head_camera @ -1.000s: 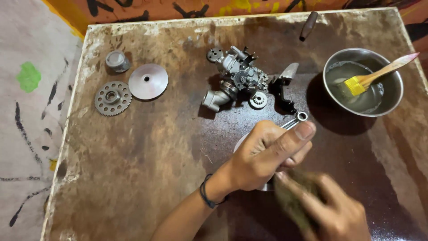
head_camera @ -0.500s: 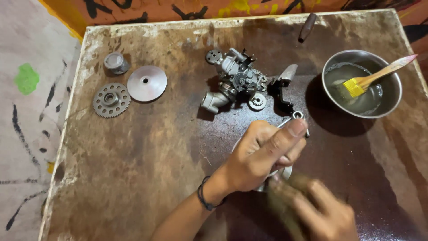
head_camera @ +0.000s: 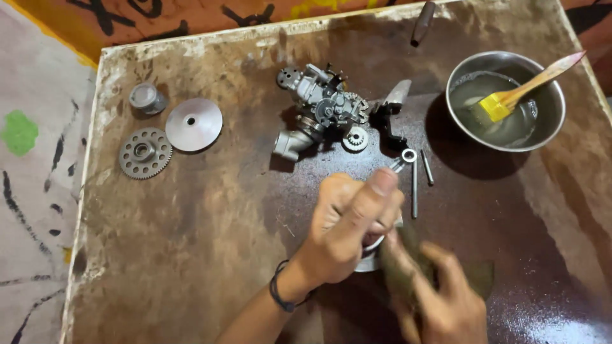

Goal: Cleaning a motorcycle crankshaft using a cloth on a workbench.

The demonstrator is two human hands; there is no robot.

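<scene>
Left hand (head_camera: 347, 229) has drifted toward the table's (head_camera: 191, 255) near edge, grip closed on a metal part (head_camera: 403, 159); right hand (head_camera: 440, 299) clutches a rag (head_camera: 408, 255).

- Two hands are at work: the left hand (head_camera: 347, 223) and the right hand (head_camera: 440, 299).
- One steel bowl (head_camera: 542, 137).
- One yellow brush (head_camera: 510, 97).
- One toothed gear (head_camera: 145, 153).
- One smooth round disc (head_camera: 194, 124).
- Two thin loose pins (head_camera: 415, 189).

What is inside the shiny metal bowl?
In the metal bowl lies a brush with yellow bristles and a wooden handle that sticks out over the rim, resting in a pool of cloudy liquid. The brush head hides the bottom beneath it.
</scene>
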